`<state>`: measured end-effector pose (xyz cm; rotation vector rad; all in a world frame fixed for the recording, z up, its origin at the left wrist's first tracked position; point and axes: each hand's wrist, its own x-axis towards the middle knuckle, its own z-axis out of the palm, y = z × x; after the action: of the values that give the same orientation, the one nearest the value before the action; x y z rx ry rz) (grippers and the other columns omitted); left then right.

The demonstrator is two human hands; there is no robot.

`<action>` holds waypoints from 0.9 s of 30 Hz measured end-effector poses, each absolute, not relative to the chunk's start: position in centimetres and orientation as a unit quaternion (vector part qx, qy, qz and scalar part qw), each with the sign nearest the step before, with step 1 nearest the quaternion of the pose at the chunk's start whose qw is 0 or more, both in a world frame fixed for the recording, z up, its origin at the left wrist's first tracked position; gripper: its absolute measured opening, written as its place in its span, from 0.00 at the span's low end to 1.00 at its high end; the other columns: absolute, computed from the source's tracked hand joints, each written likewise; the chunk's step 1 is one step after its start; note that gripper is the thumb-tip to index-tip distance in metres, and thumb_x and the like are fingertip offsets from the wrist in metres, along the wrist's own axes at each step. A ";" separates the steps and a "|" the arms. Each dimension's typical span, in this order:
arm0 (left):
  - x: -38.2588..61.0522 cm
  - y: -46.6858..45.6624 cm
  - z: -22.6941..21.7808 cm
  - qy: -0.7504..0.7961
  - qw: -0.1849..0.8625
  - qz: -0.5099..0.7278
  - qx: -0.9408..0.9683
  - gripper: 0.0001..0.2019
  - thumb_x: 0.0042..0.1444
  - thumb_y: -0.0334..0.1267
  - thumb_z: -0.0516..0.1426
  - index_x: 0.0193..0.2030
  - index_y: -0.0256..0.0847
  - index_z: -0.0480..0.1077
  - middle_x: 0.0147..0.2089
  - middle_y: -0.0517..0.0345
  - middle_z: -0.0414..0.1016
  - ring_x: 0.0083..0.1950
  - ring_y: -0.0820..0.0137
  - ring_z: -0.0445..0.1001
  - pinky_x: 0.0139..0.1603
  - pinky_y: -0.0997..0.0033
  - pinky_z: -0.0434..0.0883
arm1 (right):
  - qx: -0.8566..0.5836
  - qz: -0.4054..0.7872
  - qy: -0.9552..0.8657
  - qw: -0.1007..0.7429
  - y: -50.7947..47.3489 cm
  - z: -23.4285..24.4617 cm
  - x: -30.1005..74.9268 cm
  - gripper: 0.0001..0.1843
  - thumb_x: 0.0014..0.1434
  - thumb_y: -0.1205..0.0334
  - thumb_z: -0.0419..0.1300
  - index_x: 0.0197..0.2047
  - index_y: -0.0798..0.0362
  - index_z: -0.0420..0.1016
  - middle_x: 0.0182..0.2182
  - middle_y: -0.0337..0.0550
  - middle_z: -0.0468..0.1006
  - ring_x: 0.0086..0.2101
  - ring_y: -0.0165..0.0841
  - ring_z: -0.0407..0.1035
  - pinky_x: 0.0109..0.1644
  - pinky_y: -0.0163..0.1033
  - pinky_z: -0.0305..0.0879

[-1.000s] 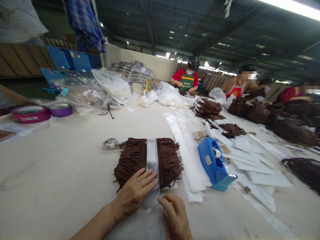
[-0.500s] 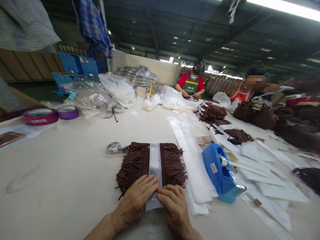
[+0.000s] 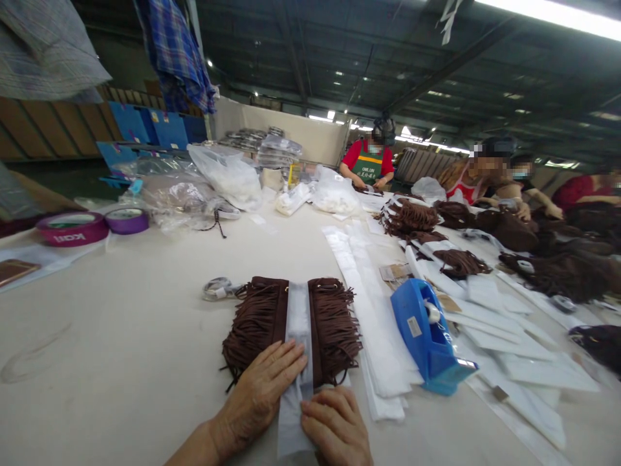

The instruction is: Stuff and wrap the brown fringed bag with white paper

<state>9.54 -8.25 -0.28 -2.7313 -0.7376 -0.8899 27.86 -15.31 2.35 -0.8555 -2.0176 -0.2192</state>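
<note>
A dark brown fringed bag (image 3: pixel 272 299) lies flat on the table in front of me, fringe spread to both sides. Down its middle runs a translucent whitish strip (image 3: pixel 299 310), whose lower end hangs past the bag's near edge. My left hand (image 3: pixel 266 383) rests flat with fingers stretched over the strip and the fringe beside it. At the strip's near end, my right hand (image 3: pixel 336 424) has its fingers bent and pressed together on the strip's right edge; its thumb is hidden. A wrapped coil (image 3: pixel 219 288) sits by the bag's upper left corner.
A blue tape dispenser (image 3: pixel 427 336) stands right of long white strips (image 3: pixel 371 323). Farther right lie white sheets (image 3: pixel 490 323) and brown fringed bags (image 3: pixel 412 217). Tape rolls (image 3: pixel 72 228) and plastic bags (image 3: pixel 226 178) are at left. Co-workers (image 3: pixel 369 162) work across the table.
My right hand has moved down toward me along the strip, and more of the strip's near end now shows. My left hand has stayed almost in place.
</note>
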 end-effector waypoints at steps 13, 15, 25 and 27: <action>8.9 -8.2 1.7 -0.247 -0.014 -0.231 -0.941 0.37 0.41 0.20 0.44 0.62 0.41 0.54 0.64 0.55 0.56 0.65 0.68 0.52 0.62 0.57 0.58 | -0.338 -0.114 -0.838 0.413 -15.7 1.4 28.2 0.11 0.62 0.71 0.49 0.37 0.53 0.72 0.30 0.40 0.80 0.30 0.30 0.72 0.33 0.36 0.67; 8.7 -8.1 3.0 -0.237 -0.095 -0.191 -0.948 0.34 0.42 0.22 0.45 0.60 0.43 0.58 0.62 0.56 0.60 0.63 0.69 0.56 0.62 0.57 0.58 | -0.336 -0.118 -0.842 0.406 -15.4 0.9 28.3 0.11 0.61 0.71 0.49 0.39 0.54 0.72 0.31 0.41 0.80 0.31 0.31 0.72 0.33 0.36 0.67; 11.7 -9.4 1.6 -0.264 -0.044 -0.370 -0.890 0.09 0.59 0.32 0.50 0.44 0.39 0.69 0.38 0.54 0.72 0.41 0.69 0.68 0.42 0.69 0.67 | -0.296 -0.134 -0.867 0.378 -14.3 1.8 29.2 0.10 0.63 0.61 0.50 0.34 0.52 0.71 0.26 0.37 0.79 0.27 0.30 0.70 0.28 0.36 0.61; 11.8 -9.5 1.3 -0.257 -0.022 -0.385 -0.886 0.10 0.61 0.31 0.47 0.44 0.38 0.68 0.37 0.54 0.72 0.40 0.69 0.68 0.40 0.70 0.67 | -0.317 -0.102 -0.866 0.373 -12.9 3.8 29.7 0.08 0.62 0.61 0.52 0.37 0.52 0.71 0.30 0.39 0.79 0.31 0.31 0.71 0.33 0.37 0.63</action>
<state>11.83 -9.48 1.31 -2.8228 -0.8197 -1.2261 29.67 -12.86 3.75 -0.8134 -2.2182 -0.2620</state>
